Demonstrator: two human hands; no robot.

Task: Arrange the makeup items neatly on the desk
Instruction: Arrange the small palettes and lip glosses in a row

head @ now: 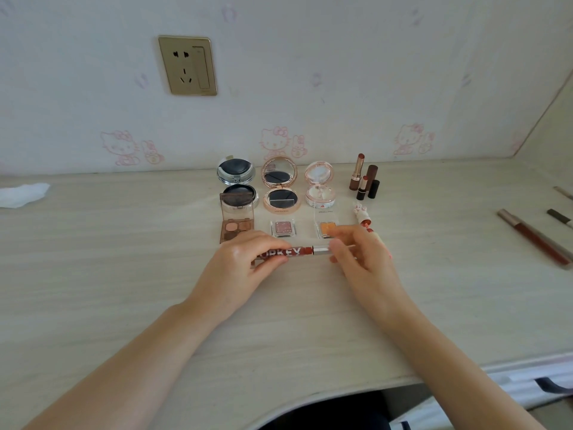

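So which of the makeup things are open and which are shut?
Silver compact: open.
Gold compact: open.
Pink compact: open.
Brown eyeshadow palette: open.
Tall lipstick: uncapped, upright.
Short lipstick: uncapped, upright.
Red lip gloss tube: held by both hands, left, right.

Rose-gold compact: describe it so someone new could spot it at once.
On the desk, a row of three open compacts stands against the wall, right of the socket. The rose-gold compact is the middle one. Its rim is gold and its pan dark; the left compact is silver, the right compact pale pink.
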